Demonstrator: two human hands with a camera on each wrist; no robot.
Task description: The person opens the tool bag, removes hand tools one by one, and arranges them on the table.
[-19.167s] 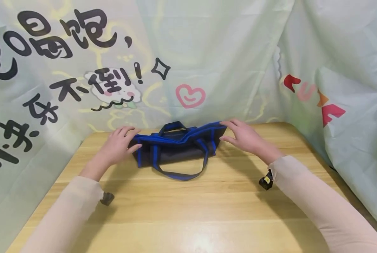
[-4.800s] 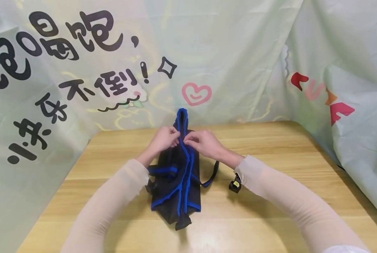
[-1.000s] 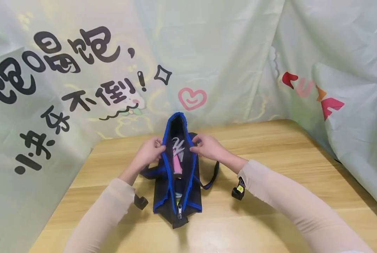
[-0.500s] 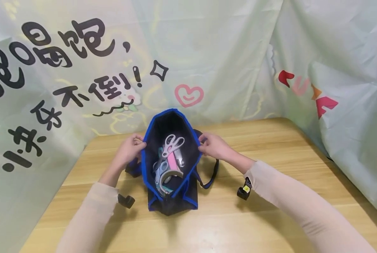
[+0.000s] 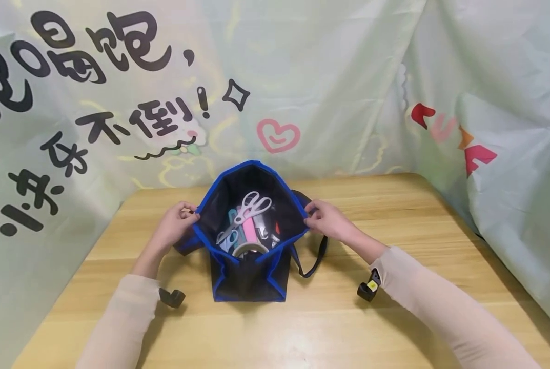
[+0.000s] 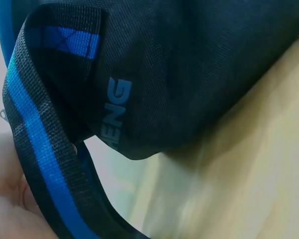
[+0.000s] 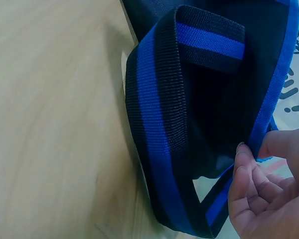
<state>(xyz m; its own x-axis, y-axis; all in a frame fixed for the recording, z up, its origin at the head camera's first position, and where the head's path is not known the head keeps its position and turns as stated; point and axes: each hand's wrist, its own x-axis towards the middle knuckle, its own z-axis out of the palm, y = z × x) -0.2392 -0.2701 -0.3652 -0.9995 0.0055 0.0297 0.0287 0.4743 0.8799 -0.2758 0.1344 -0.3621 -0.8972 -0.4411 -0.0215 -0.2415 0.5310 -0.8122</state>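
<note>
A black tool bag (image 5: 251, 284) with blue trim stands on the wooden table, its mouth spread wide. My left hand (image 5: 175, 223) pinches the left rim, and my right hand (image 5: 327, 221) pinches the right rim (image 7: 269, 109) between thumb and fingers. White-handled scissors (image 5: 252, 206) lie on top inside the bag. Beneath them sit a pink item (image 5: 249, 229), a second, light blue scissor handle (image 5: 230, 239) and a tape roll (image 5: 250, 248) near the front. The left strap (image 6: 37, 124) partly hides my left hand (image 6: 7, 199) in the left wrist view.
The right strap (image 7: 157, 114) loops out beside the bag onto the table side. Pale printed cloth (image 5: 339, 92) hangs behind the wooden table (image 5: 330, 328) and along both sides. Each wrist wears a small black camera mount (image 5: 172, 298).
Earlier the bag lay sideways, then was turned end-on with its mouth closed. Over the last second my hands have moved apart, pulling the rims wide and exposing the contents.
</note>
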